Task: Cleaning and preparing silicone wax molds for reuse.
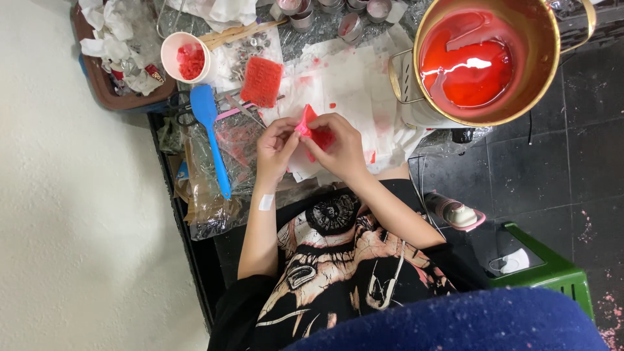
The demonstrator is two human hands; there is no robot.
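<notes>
Both hands meet over a white paper sheet (354, 78) stained with red. Between them is a small soft pink and red piece (311, 129). My left hand (275, 151) pinches its pink edge with the fingertips. My right hand (342, 148) wraps around its red part from the other side. A white plaster sits on my left forearm (266, 202). A red textured rectangular block (262, 81) lies just beyond the hands, and a blue spatula (212, 133) lies to their left.
A gold pot (533, 71) of glossy red liquid stands at the far right. A white cup (170, 52) with red bits, scissors (185, 114), small metal tins (302, 18) and a brown tray (97, 81) of crumpled tissue lie beyond. A green stool (552, 273) stands at lower right.
</notes>
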